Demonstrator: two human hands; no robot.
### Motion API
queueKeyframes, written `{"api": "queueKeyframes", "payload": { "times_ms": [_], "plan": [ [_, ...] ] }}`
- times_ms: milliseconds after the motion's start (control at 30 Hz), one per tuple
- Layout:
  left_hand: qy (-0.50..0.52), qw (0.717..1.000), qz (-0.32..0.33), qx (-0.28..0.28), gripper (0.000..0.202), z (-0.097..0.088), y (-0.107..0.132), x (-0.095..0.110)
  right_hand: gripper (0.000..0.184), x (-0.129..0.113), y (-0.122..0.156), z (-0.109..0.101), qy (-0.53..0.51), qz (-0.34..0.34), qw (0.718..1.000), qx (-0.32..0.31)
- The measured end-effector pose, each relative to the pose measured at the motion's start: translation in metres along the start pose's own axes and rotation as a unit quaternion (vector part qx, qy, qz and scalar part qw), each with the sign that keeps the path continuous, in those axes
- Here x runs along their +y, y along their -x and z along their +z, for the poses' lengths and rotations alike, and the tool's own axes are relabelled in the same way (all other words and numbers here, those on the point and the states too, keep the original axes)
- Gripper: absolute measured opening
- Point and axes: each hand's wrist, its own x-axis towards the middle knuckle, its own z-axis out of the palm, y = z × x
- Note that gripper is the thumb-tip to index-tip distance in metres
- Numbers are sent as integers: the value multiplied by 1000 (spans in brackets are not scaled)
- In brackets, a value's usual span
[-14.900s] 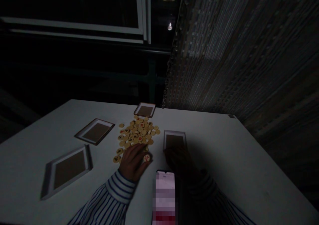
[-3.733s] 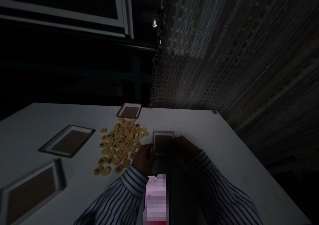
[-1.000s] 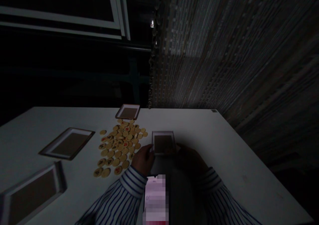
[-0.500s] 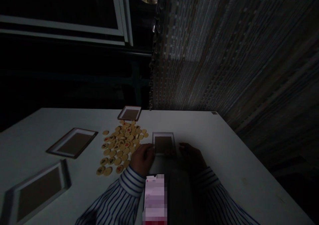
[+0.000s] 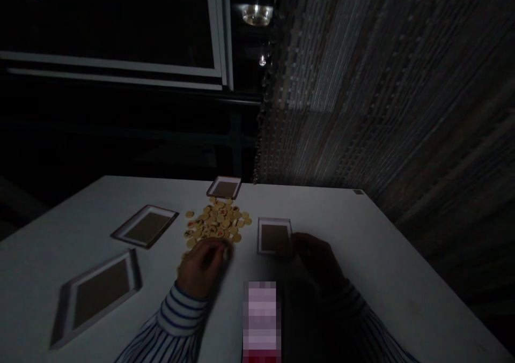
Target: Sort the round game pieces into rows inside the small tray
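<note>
My left hand is over the near right part of a pile of round wooden Chinese chess pieces, marked with red and black characters. Its thumb and fingertips are pinched together; whether a piece is between them is hidden. In deep shadow, my right hand has its curled fingertips by the right edge of a small shallow tray with a brown bottom. Whether they grip that rim I cannot tell. Both arms wear striped sleeves.
Similar box halves lie around the pile: one at the back, one to the left and one at near left. A phone with a lit screen is at the white table's near side. A bead curtain hangs behind.
My left hand has moved left from the small tray to the pile. My right hand is closer to the tray's right edge. The whole view has shifted slightly.
</note>
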Motion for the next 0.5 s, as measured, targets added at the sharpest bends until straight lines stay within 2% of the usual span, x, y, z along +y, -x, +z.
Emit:
{"api": "queueKeyframes", "payload": {
  "times_ms": [133,200,367,500],
  "plan": [
    [-35,999,14,33,20,-14,9,-19,29,-15,-6,4,-2,-23,1000,-21],
    [-55,997,31,31,19,-17,15,-28,30,-22,-9,8,0,-42,999,-30],
    [-91,991,87,43,22,-14,29,-46,31,-42,-18,20,46,-96,993,-53],
    [-100,988,109,43,22,-8,36,-51,33,-65,-23,28,66,-137,986,-71]
  ]
}}
